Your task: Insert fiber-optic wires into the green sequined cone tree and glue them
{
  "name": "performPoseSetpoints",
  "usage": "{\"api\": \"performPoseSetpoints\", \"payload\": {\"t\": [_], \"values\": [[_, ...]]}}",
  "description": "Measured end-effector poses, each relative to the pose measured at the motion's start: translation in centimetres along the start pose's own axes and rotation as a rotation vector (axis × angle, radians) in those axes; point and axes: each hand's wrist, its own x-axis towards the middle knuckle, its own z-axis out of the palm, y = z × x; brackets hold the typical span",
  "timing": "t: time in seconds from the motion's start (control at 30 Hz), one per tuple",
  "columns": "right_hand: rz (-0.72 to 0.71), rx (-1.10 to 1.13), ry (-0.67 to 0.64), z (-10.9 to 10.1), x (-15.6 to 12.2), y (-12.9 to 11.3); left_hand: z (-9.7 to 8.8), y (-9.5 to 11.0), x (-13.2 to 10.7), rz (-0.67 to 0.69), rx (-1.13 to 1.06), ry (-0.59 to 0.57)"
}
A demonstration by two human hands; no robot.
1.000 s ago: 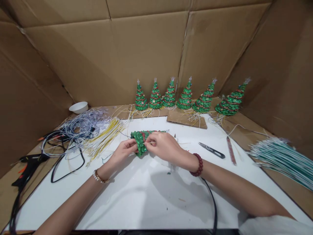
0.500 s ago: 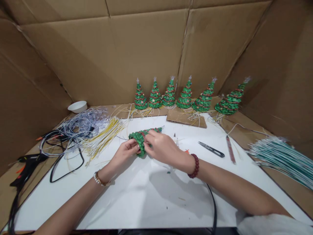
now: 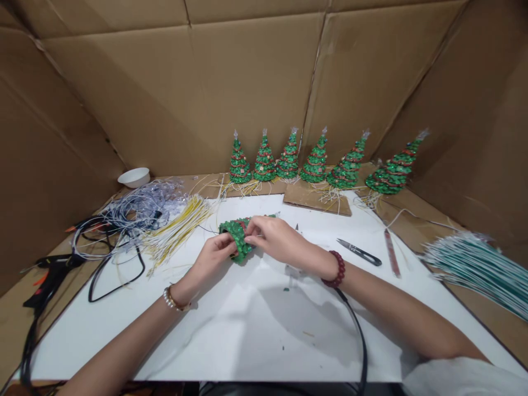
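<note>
A small green glittery Christmas tree (image 3: 240, 248) with red garland lies on its side, its hollow base toward the left and its tip pointing right. My left hand (image 3: 216, 250) grips the base rim, with fingers reaching into the opening. Pinched against the tree's side are the thumb and fingers of my right hand (image 3: 272, 237); whatever tiny thing lies between those fingertips is hidden. Most of the tree's upper part is behind the right hand. Both hands are just above the white table (image 3: 214, 341).
Several finished-looking trees (image 3: 314, 162) stand along the back on cardboard. Yellow-white wires (image 3: 177, 231), tangled clear wires (image 3: 136, 212), a white bowl (image 3: 134, 177) and a glue gun (image 3: 53, 272) are left. Thread snips (image 3: 358, 252), a red stick (image 3: 391, 253) and green-white wires (image 3: 474, 269) are right.
The view has shifted slightly, so everything sits a little to the right. My right hand's fingers have shifted a little on the tree; my left hand keeps its hold.
</note>
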Motion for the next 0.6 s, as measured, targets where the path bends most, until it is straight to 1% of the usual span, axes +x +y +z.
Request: {"api": "performPoseSetpoints", "payload": {"t": [0.07, 0.1, 0.2, 0.27, 0.33, 0.47, 0.53, 0.6], "values": [[0.058, -0.042, -0.054, -1.2, -0.2, 0.0, 0.0, 0.1, 0.0, 0.009, 0.015, 0.007], [0.064, -0.066, -0.071, -1.8, -0.3, 0.0, 0.1, 0.1, -0.1, 0.018, 0.026, 0.011], [0.04, -0.16, -0.087, -3.2, -0.6, 0.1, 0.2, 0.0, -0.2, 0.047, 0.082, 0.02], [0.014, -0.243, -0.068, -3.2, -0.7, 0.0, 0.2, -0.2, -0.2, 0.079, 0.117, 0.008], [-0.016, -0.319, -0.06, -2.5, -0.8, -0.4, 0.1, -0.5, -0.2, 0.125, 0.161, -0.017], [-0.032, -0.421, -0.105, -1.2, -0.8, -1.1, -0.2, -0.9, -0.2, 0.207, 0.326, -0.02], [-0.036, -0.455, -0.135, -1.4, -0.8, -1.2, -0.3, -0.8, -0.3, 0.218, 0.389, -0.009], [-0.031, -0.493, -0.162, -2.5, -0.9, -0.9, -0.3, -0.6, -0.3, 0.222, 0.419, -0.007]]}}
